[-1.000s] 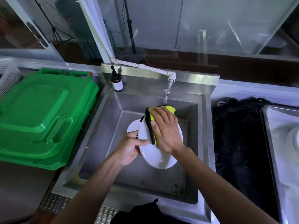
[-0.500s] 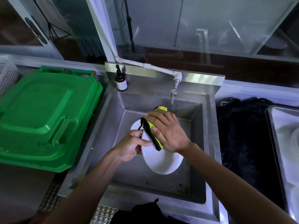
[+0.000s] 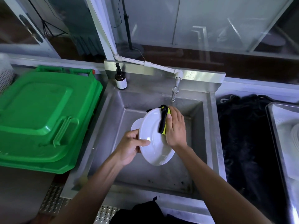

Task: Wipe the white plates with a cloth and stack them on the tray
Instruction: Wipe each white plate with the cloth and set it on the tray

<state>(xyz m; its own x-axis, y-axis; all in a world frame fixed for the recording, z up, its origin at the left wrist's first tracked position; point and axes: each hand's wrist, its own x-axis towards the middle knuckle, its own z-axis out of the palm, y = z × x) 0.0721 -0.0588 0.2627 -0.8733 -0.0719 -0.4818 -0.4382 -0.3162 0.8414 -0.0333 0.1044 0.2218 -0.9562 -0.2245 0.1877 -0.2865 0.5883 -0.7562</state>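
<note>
Mid-wipe: the left hand pinched the plate at eight o'clock; the right hand pressed the cloth, seemingly flat-fingered, at two. Next: flipping it.

No text is legible; the pump bottle bears a blank-looking white label.
</note>
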